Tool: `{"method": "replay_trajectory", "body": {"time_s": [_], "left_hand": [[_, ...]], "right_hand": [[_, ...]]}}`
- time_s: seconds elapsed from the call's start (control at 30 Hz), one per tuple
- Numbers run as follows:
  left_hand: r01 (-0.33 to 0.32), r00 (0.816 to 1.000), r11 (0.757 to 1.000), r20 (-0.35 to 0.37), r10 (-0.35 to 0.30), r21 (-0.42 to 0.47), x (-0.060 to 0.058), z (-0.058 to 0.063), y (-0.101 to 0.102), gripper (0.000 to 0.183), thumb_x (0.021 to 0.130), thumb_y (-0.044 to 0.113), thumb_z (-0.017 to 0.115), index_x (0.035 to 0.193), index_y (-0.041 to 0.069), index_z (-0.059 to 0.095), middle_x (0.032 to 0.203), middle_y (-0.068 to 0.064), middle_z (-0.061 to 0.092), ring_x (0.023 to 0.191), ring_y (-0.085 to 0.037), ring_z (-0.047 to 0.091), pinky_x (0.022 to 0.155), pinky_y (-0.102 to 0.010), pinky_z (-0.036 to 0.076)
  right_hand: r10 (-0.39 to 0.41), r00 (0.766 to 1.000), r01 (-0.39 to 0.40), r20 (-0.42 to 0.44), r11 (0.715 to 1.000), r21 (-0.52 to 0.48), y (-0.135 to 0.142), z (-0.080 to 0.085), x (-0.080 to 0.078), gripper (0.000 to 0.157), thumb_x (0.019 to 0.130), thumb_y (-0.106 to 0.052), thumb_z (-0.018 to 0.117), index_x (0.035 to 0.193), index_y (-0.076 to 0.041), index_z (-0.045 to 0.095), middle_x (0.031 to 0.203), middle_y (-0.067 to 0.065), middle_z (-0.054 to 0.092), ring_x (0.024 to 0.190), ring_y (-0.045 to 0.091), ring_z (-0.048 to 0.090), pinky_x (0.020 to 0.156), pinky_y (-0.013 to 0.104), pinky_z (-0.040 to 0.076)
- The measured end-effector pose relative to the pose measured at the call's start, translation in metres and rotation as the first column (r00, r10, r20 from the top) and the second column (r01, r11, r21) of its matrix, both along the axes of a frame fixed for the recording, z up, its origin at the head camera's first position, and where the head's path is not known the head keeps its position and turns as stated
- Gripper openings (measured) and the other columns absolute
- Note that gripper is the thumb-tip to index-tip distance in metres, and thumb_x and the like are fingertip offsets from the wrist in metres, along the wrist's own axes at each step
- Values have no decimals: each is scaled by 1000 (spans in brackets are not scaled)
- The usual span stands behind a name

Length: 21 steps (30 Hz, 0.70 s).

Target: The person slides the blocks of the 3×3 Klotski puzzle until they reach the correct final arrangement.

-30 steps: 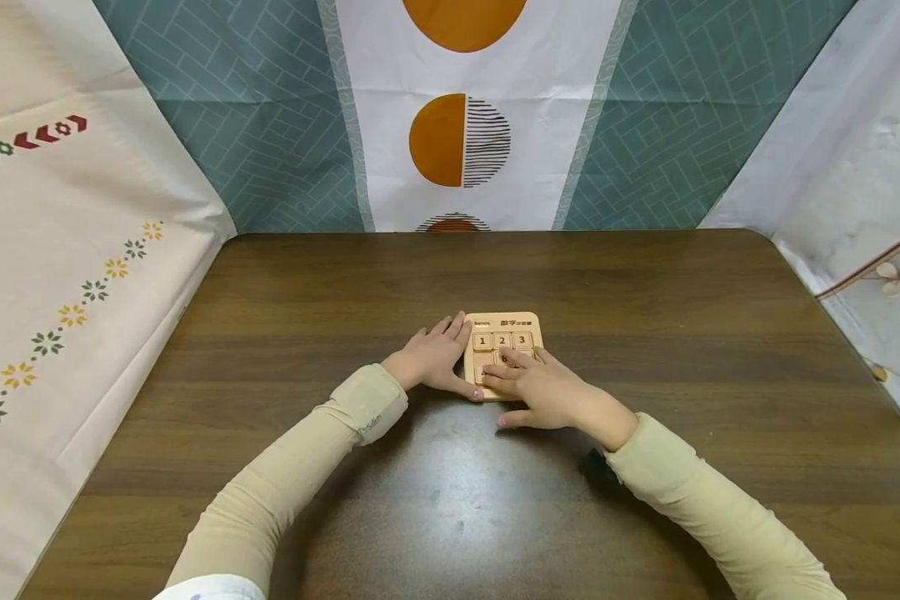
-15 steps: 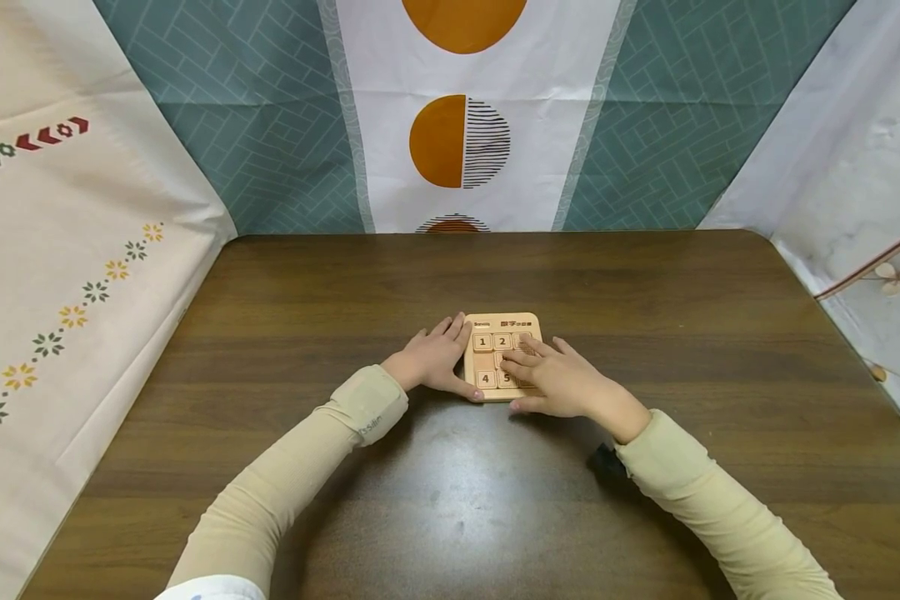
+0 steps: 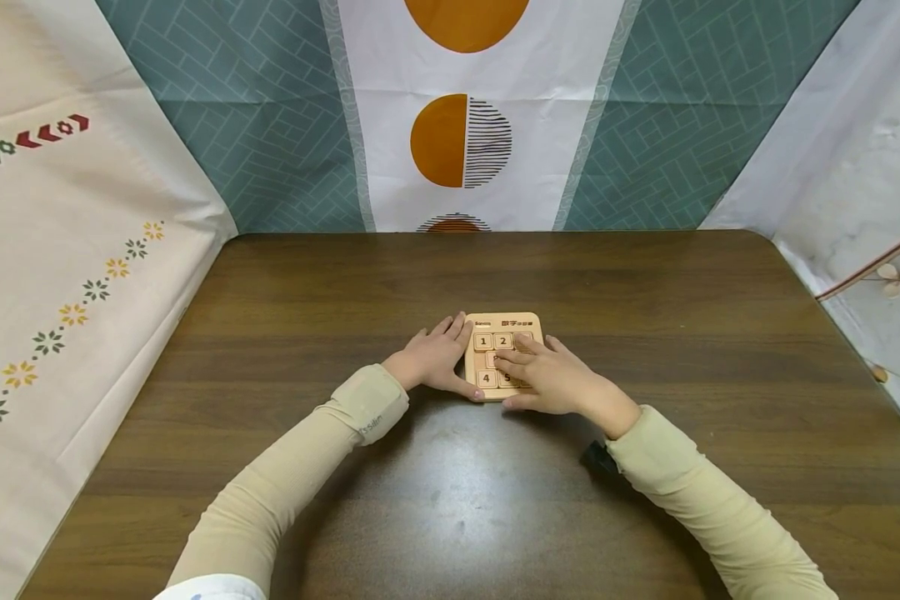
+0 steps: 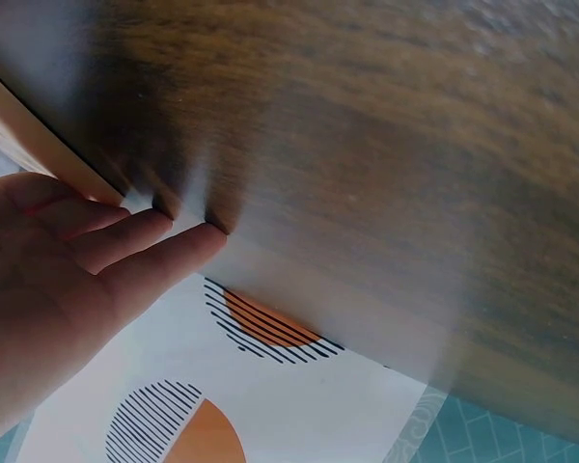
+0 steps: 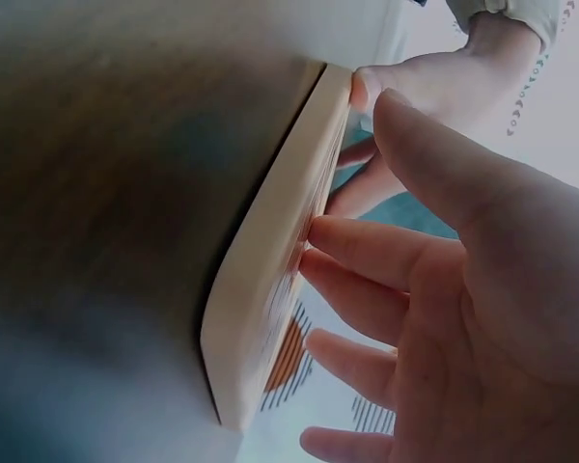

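A wooden number slide puzzle [image 3: 499, 322] lies flat on the table, its square tiles marked with dark numerals. Tiles 1, 2, 4 and 5 show in the head view; my right fingers cover several others. My left hand [image 3: 441, 357] rests along the puzzle's left side, thumb at the near left corner, fingers spread past the far edge. My right hand [image 3: 557, 380] lies over the right half. In the right wrist view, two of its fingertips [image 5: 320, 231] touch the tile face of the puzzle [image 5: 261, 260]. A middle-row tile [image 3: 490, 359] sits beside a gap at the left.
The brown wooden table [image 3: 345, 283] extends around the puzzle on all sides. A patterned teal and white cloth [image 3: 285, 125] hangs behind its far edge, with pale cloths [image 3: 67, 250] at the sides. A small black object [image 3: 598, 457] shows by the right wrist.
My right hand has moved from the puzzle's lower left tiles up and right, then slightly left. Tile 4 has gone down into the bottom row; a middle-row tile has slid left. My left hand stays put.
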<state>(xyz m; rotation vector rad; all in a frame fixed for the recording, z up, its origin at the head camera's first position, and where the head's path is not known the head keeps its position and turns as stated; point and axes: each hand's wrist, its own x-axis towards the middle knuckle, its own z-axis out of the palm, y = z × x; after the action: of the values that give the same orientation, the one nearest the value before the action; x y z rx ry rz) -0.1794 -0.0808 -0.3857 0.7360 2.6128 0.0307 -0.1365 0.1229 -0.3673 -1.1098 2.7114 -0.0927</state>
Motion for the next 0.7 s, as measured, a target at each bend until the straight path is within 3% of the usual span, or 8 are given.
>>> {"method": "replay_trajectory", "body": {"time_s": [0.37,0.53,0.7], "left_hand": [[9,1000,1000,-5,-9,-5,-1,0,0,120,67,74,56,146,2,2,151,-16,-2,137,-31,7,102,-54,21],[7,1000,1000,-1,-7,-5,-1,0,0,120,67,75,56,146,2,2,151,-15,-2,137,-30,7,103,-53,21],[3,1000,1000,3,-3,-14,-1,1,0,120,67,75,56,146,2,2,151,-16,-2,137,-30,7,103,-53,21]], "right_hand": [[-5,999,5,44,1000,1,-11,0,-2,67,86,-50,54,138,-11,41,143,3,36,135,31,20,100,60,18],[-14,999,14,30,1000,-6,2,3,6,61,87,-46,56,135,-10,46,140,7,40,134,32,22,99,61,18],[26,1000,-25,11,1000,-15,11,5,16,56,86,-45,57,130,-10,53,137,6,45,133,33,23,98,62,19]]}}
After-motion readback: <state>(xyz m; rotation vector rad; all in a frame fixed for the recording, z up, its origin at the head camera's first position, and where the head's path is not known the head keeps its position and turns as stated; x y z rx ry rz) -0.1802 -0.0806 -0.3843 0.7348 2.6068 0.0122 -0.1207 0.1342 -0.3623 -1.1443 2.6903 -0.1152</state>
